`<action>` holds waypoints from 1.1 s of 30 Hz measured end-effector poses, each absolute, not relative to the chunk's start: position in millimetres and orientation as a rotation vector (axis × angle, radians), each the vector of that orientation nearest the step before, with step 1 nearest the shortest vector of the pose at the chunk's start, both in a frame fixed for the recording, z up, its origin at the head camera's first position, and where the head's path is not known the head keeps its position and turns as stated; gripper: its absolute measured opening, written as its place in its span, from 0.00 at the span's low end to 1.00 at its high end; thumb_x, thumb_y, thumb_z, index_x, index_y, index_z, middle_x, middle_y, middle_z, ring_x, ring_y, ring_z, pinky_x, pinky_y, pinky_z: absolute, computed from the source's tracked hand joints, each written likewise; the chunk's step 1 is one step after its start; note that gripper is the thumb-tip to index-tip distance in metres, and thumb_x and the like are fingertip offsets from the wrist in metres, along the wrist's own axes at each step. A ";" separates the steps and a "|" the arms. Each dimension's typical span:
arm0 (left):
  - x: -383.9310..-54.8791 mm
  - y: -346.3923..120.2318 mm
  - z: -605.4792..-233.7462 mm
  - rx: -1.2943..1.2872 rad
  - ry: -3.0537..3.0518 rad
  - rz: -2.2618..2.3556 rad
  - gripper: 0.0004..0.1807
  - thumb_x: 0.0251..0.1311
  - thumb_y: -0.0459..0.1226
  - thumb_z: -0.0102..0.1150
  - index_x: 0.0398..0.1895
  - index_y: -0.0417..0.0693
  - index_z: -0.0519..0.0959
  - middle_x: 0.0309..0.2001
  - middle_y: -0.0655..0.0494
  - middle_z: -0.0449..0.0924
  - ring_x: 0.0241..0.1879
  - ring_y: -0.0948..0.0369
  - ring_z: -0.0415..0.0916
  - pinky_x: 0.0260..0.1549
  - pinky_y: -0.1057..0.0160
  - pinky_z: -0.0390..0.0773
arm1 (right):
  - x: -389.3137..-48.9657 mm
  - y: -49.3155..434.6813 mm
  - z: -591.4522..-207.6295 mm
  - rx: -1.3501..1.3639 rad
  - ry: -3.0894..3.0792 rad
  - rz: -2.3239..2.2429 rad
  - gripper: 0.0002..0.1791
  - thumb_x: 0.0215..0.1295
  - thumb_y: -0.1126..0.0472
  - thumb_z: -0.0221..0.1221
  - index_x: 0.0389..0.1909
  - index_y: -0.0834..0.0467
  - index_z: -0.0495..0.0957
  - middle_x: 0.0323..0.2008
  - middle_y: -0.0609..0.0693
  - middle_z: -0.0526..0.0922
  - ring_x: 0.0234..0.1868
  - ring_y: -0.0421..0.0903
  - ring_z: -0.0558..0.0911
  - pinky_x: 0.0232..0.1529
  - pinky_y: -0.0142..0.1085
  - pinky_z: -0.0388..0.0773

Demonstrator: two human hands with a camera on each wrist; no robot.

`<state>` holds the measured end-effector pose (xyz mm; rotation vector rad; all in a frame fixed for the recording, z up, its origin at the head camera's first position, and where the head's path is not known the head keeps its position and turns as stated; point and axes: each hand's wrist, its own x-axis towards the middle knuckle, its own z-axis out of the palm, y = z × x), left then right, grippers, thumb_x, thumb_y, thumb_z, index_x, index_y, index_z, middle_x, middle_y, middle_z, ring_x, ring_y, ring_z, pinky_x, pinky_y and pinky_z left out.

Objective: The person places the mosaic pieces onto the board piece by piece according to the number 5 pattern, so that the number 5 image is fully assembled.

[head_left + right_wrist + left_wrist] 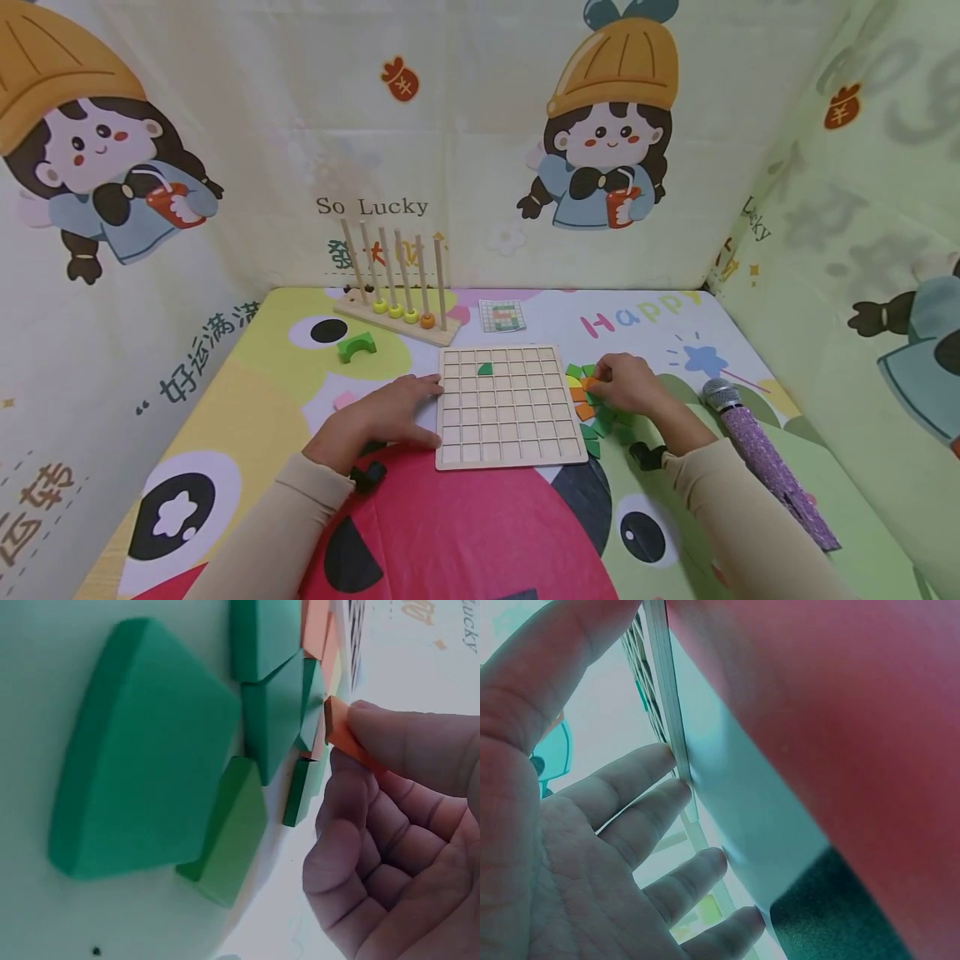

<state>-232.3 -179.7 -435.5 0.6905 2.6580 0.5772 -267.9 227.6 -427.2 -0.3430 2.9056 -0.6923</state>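
A wooden grid board (513, 408) lies on the table, with one green tile (485, 368), curved on one side, in a cell near its top. My left hand (386, 412) rests at the board's left edge, its fingertips and thumb touching the rim with fingers extended. To the right of the board, my right hand (628, 385) pinches an orange tile (346, 739) between thumb and index finger. Beneath and beside that hand lie several loose tiles, among them a large green tile (150, 757) and a light green tile (234, 829); the hand hides part of the pile in the head view.
Behind the board stand a wooden peg rack (397, 321) with yellow and orange beads and a small pattern card (502, 316). A green arch block (356, 347) sits at the back left. A purple glittery microphone (776, 467) lies to the right, beside my right forearm.
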 end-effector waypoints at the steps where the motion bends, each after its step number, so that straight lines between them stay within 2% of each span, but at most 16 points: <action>1: -232.3 -179.7 -435.5 0.690 2.658 0.576 0.46 0.53 0.51 0.76 0.74 0.45 0.70 0.80 0.48 0.60 0.78 0.44 0.57 0.74 0.43 0.63 | -268.3 227.6 -426.9 -0.346 2.902 -0.707 0.08 0.69 0.59 0.66 0.38 0.60 0.81 0.35 0.53 0.85 0.36 0.50 0.79 0.39 0.43 0.77; 11: -233.2 -180.1 -438.1 0.708 2.657 0.564 0.46 0.53 0.52 0.76 0.75 0.45 0.70 0.80 0.48 0.60 0.78 0.45 0.58 0.74 0.44 0.63 | -275.1 214.6 -427.9 -0.338 2.879 -0.800 0.12 0.72 0.59 0.62 0.47 0.64 0.83 0.41 0.55 0.88 0.42 0.50 0.83 0.49 0.48 0.82; 19: -233.4 -180.4 -437.4 0.706 2.667 0.568 0.47 0.53 0.52 0.76 0.74 0.44 0.70 0.80 0.47 0.61 0.78 0.43 0.57 0.74 0.43 0.62 | -276.1 183.7 -425.3 -0.384 2.823 -0.908 0.12 0.72 0.61 0.61 0.50 0.64 0.82 0.44 0.57 0.87 0.40 0.50 0.83 0.40 0.42 0.82; 21: -233.3 -181.3 -437.1 0.711 2.671 0.565 0.47 0.53 0.52 0.76 0.74 0.44 0.70 0.80 0.47 0.61 0.78 0.44 0.57 0.74 0.43 0.63 | -277.0 174.7 -425.3 -0.395 2.805 -0.930 0.11 0.72 0.61 0.61 0.50 0.63 0.82 0.43 0.56 0.87 0.40 0.49 0.82 0.39 0.40 0.81; 28: -233.1 -183.0 -438.5 0.699 2.661 0.613 0.47 0.53 0.52 0.76 0.74 0.45 0.70 0.80 0.49 0.60 0.78 0.46 0.57 0.74 0.45 0.64 | -281.8 141.7 -422.9 -0.525 2.770 -0.905 0.06 0.72 0.64 0.60 0.44 0.59 0.83 0.38 0.51 0.85 0.38 0.46 0.79 0.44 0.40 0.77; 33: -232.9 -183.0 -438.1 0.682 2.656 0.622 0.47 0.53 0.53 0.76 0.74 0.46 0.71 0.81 0.51 0.60 0.78 0.46 0.57 0.73 0.45 0.64 | -285.3 118.1 -420.7 -0.623 2.734 -0.863 0.04 0.71 0.66 0.60 0.40 0.58 0.83 0.34 0.48 0.85 0.34 0.43 0.77 0.41 0.37 0.75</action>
